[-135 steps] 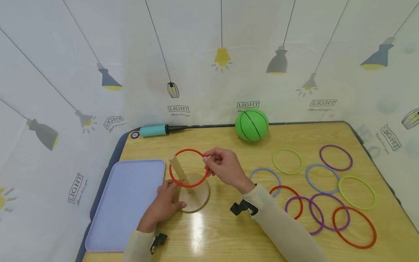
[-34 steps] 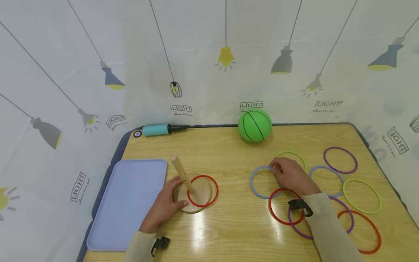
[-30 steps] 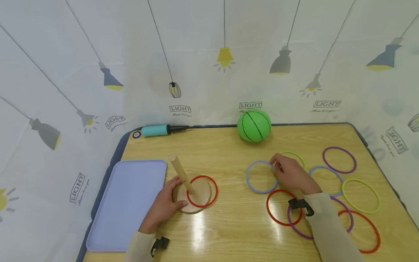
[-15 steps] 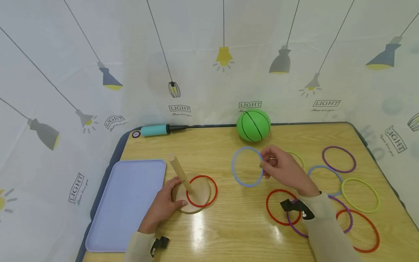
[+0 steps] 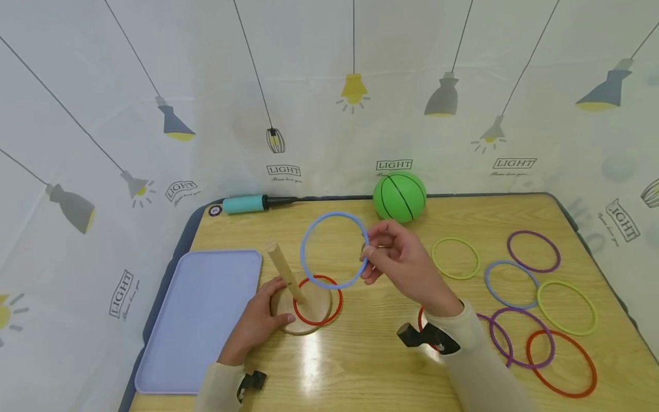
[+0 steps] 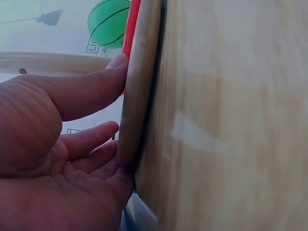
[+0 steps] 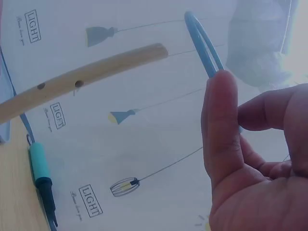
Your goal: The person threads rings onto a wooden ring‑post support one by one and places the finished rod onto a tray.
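Note:
My right hand [image 5: 399,257] pinches a light blue ring [image 5: 334,214] between thumb and fingers and holds it raised, just right of a wooden post [image 5: 282,268]. The right wrist view shows this ring [image 7: 198,41] nearly edge-on, apart from the post [image 7: 110,67]. The post stands on a round wooden base [image 5: 309,297]. Around the post's foot lies a red ring [image 5: 341,300]. My left hand [image 5: 259,320] grips the base's left rim; in the left wrist view the thumb presses on the top of the base [image 6: 139,82] and the fingers lie along its edge.
Several loose rings lie at the right, among them a yellow-green ring [image 5: 432,260], a blue ring [image 5: 486,277], a purple ring [image 5: 559,252] and a red ring [image 5: 595,372]. A lavender tray [image 5: 206,320] is at left. At the back are a green ball [image 5: 399,197] and a teal pump [image 5: 243,204].
The red ring went from my right hand to around the post. My right hand then picked up the blue ring from the table and carried it up and left. My left hand stayed put.

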The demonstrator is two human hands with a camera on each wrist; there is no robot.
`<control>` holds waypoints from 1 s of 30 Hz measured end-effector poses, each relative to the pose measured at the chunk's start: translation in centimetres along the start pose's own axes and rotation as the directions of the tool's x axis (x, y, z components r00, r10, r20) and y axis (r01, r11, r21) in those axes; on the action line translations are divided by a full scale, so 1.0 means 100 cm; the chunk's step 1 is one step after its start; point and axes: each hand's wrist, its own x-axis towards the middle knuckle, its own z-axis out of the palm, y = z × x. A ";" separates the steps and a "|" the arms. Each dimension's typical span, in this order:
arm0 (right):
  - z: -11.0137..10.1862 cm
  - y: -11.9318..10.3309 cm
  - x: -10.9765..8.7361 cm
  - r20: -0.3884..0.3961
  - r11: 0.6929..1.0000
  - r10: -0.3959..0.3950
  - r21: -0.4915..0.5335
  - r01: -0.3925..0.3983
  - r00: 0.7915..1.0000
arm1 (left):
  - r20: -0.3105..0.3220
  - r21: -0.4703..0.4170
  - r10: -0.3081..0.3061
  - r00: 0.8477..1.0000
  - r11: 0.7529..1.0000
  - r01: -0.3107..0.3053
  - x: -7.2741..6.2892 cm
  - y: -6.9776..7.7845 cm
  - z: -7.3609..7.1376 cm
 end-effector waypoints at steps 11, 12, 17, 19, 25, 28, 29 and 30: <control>0.047 0.000 0.036 0.100 0.995 0.051 0.075 -0.059 0.994 | -0.033 0.005 0.012 0.999 1.000 -0.012 0.000 -0.001 0.001; 0.049 0.005 0.039 0.107 0.994 0.070 0.071 -0.077 0.992 | -0.035 0.005 0.016 0.999 1.000 -0.016 0.000 -0.001 0.001; 0.051 0.037 0.046 0.125 0.982 0.180 0.028 -0.185 0.976 | -0.027 0.014 0.032 0.999 0.999 -0.031 0.001 0.001 0.000; 0.049 0.051 0.046 0.125 0.975 0.219 -0.003 -0.220 0.968 | -0.018 0.015 0.027 0.999 1.000 -0.026 0.001 0.002 -0.002; 0.036 0.088 0.043 0.092 0.952 0.300 -0.099 -0.291 0.949 | 0.008 -0.008 0.020 1.000 1.000 -0.020 0.002 0.002 -0.006; 0.031 0.101 0.041 0.090 0.938 0.334 -0.135 -0.321 0.938 | 0.021 -0.008 0.016 1.000 1.000 -0.016 0.003 0.001 -0.007; 0.029 0.105 0.040 0.093 0.933 0.344 -0.146 -0.329 0.934 | 0.023 -0.010 0.015 1.000 1.000 -0.015 0.003 0.000 -0.006; 0.028 0.109 0.039 0.097 0.929 0.353 -0.158 -0.335 0.931 | 0.024 -0.009 0.016 1.000 1.000 -0.016 0.004 0.000 -0.006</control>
